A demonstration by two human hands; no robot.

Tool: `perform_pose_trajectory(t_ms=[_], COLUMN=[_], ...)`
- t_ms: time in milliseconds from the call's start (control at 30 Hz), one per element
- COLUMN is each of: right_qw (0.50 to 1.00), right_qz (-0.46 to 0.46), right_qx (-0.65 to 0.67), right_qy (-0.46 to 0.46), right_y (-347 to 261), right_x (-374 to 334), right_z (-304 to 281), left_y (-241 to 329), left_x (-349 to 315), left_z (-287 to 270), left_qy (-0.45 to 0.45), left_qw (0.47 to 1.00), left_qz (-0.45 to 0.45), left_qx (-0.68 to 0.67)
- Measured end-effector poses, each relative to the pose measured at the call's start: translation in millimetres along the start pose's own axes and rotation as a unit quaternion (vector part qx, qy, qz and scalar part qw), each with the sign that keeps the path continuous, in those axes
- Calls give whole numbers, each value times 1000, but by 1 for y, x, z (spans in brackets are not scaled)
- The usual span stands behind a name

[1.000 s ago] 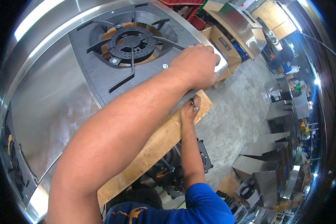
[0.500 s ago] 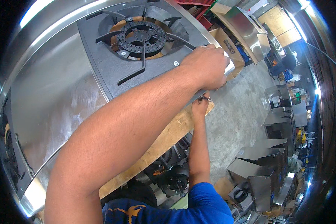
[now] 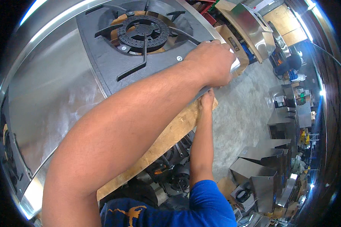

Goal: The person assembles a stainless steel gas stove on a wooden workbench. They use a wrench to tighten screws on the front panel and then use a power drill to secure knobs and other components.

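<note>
My left hand [image 3: 212, 62] reaches across the gas stove [image 3: 117, 60] and is closed over its steel front edge. The fingertips are out of sight beyond that edge. Below it, my right hand [image 3: 207, 99] is raised against the stove's underside, near the end of a wooden board [image 3: 166, 138]. Its fingers look closed, but their tips are hidden, and I cannot make out what they hold. Beside my left hand lies a round black burner [image 3: 143, 33] with pan support arms, set in a dark top plate [image 3: 161, 70].
A bare steel panel [image 3: 51, 70] joins the burner plate, with a second burner [image 3: 9, 151] at far left. Dark metal parts [image 3: 174, 166] sit below the board. A cardboard box [image 3: 231, 45] stands beyond the stove. Several steel cabinets [image 3: 263, 181] line the concrete floor [image 3: 235, 109].
My right hand has moved up and closer under the stove edge; the small metal piece seen at its fingers is now hidden. My left hand keeps its hold, and the view has shifted slightly.
</note>
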State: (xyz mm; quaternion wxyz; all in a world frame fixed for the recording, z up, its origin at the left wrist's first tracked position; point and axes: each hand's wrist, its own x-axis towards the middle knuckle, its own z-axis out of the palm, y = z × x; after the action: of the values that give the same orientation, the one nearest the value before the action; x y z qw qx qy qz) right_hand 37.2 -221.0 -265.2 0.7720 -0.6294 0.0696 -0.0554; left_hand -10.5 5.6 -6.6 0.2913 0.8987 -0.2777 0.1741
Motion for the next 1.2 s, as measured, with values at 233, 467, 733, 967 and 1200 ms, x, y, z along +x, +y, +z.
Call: perform_pose_trajectory(t_ms=[233,467,733,967,1200], right_qw=[994,991,994,995,870], right_qz=[90,119,-30,22,-147], right_qx=[64,43,-68,-43,-340], right_qy=[26,39,86,-92,-325], right_y=[5,8,-32,-30,-76], right_x=[7,19,-211,-459,-544], right_z=[4,0,45,68,54], left_y=[0,2,12,87,187], left_x=[6,11,6,-85,-470], left_z=[-2,-10,-14,-68,-82], left_qy=[2,-12,-23,114,4], left_qw=[1000,1000,1000,991,958], left_qz=[7,5,3,75,-231], left_qx=[7,6,17,7,-169])
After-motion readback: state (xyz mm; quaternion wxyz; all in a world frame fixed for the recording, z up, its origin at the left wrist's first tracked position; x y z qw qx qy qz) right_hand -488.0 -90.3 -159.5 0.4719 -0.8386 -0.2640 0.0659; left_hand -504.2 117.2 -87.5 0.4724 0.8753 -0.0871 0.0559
